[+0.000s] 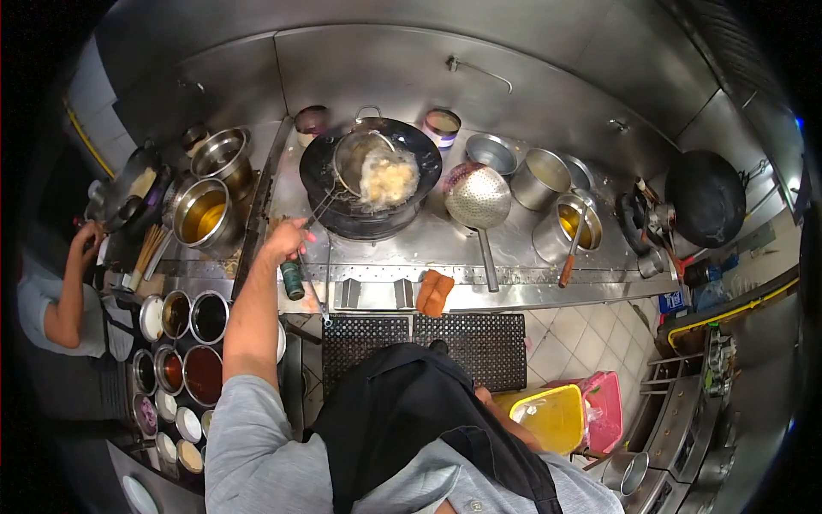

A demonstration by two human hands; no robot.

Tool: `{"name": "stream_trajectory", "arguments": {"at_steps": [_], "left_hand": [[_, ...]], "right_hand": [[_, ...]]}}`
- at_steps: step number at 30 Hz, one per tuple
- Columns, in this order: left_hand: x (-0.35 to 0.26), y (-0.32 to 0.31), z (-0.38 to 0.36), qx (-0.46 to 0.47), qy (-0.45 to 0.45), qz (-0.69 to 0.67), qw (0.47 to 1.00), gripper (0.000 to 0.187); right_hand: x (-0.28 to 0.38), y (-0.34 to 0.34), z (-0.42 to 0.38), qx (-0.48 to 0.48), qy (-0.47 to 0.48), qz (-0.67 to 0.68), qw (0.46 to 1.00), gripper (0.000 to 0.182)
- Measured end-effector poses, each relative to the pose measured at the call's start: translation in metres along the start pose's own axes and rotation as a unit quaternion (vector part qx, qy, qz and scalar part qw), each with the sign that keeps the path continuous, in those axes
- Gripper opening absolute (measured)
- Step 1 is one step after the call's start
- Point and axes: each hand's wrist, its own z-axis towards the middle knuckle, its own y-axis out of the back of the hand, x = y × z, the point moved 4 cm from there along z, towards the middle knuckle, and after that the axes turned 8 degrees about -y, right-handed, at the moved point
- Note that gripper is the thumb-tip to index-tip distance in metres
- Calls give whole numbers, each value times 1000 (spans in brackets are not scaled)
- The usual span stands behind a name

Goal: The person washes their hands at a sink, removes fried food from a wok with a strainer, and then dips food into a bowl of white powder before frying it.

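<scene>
My left hand [289, 241] is closed around the long wire handle of a round mesh strainer [349, 159]. A green grip [293, 279] shows just below the fingers. The strainer sits in a black wok [318, 184] on the burner, its bowl tilted at the left of the wok. Pale golden food [390, 178] froths in bubbling oil beside and partly over the mesh. My right hand [484, 397] hangs low beside the black apron, its fingers mostly hidden.
A perforated ladle [478, 199] rests right of the wok, near metal pots [541, 177] and an orange cloth [435, 293]. Sauce containers [204, 375] stand at lower left. Another person [64, 313] works at far left. A yellow bin [548, 418] stands at lower right.
</scene>
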Motion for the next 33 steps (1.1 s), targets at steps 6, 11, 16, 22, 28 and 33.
{"name": "stream_trajectory", "arguments": {"at_steps": [6, 11, 16, 22, 28, 33], "left_hand": [[0, -25, -16, 2, -30, 20, 999, 59], [24, -23, -8, -10, -139, 66, 988, 48], [25, -23, -15, -47, -232, 175, 955, 42], [15, -31, -39, -101, -269, 255, 923, 38], [5, -61, -57, -164, -293, 396, 854, 40], [-1, -90, -84, -160, -266, 403, 861, 46]], "right_hand": [[-12, -22, 2, -99, 35, 37, 994, 44], [-5, 5, -17, -43, 11, 82, 996, 42], [6, 37, -14, -56, -38, 95, 993, 39], [-6, 22, 22, -97, -22, 69, 993, 36], [-1, 34, 1, -127, -63, 210, 967, 34], [-17, 44, -3, -57, -125, 612, 779, 21]]}}
